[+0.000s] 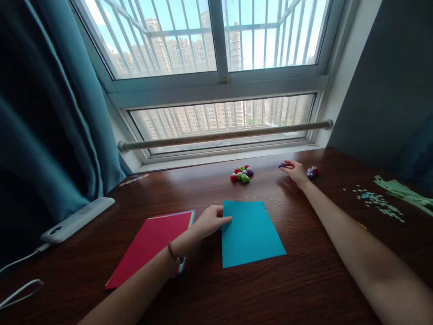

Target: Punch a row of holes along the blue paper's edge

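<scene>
My left hand (214,221) pinches the left edge of a blue sheet of paper (252,234), thumb on top and fingers below. A line of small punched holes runs along the sheet's upper right edge. Out to the right, my right hand (295,171) grips a small purple craft punch (282,165) between its fingertips, just over the table or touching it; I cannot tell which. Beside that hand sit a few more punches, one red (315,170) and purple ones (310,173). A cluster of red, green and purple punches (241,173) stands behind the blue sheet.
Under my left forearm lies a stack of coloured paper (152,246), red on top. Paper bits (380,203) and pale green strips (402,192) are at the right. A white power strip (79,219) with a cable lies left, near the curtain (77,113). A window bar (226,135) crosses behind.
</scene>
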A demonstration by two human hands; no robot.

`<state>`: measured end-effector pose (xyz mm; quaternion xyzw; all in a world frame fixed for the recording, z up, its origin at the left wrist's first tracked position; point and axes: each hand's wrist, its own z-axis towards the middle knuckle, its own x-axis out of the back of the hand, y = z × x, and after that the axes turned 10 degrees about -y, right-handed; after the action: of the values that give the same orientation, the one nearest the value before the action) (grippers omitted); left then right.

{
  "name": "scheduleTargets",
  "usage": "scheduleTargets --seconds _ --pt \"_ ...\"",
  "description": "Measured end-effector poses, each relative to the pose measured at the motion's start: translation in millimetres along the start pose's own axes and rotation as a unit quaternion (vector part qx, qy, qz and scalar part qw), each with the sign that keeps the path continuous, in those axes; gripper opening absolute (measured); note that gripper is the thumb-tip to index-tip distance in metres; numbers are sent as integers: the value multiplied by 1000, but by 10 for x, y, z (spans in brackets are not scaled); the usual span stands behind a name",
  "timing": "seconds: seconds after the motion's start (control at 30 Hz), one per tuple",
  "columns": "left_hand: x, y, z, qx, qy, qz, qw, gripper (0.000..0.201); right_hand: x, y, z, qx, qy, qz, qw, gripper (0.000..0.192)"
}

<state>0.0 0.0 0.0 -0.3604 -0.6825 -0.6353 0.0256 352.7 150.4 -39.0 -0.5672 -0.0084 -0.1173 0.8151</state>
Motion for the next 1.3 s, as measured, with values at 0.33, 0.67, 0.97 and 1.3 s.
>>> scheduleTargets --seconds 0.33,0.67,0.97,1.3 --pt "-61 -33 -54 -116 129 -276 945 47 -659 -718 -1138 -27 -134 210 968 43" --pt "-105 -50 -130 -83 153 -381 908 50 -829 -747 -1467 -122 -164 292 934 35" --pt "-109 -65 -145 -94 137 -374 912 51 -823 -756 -1481 -148 -175 292 929 39" --pt "-104 -122 -148 -108 128 -371 913 44 -811 -688 -1474 -129 -193 297 926 35"
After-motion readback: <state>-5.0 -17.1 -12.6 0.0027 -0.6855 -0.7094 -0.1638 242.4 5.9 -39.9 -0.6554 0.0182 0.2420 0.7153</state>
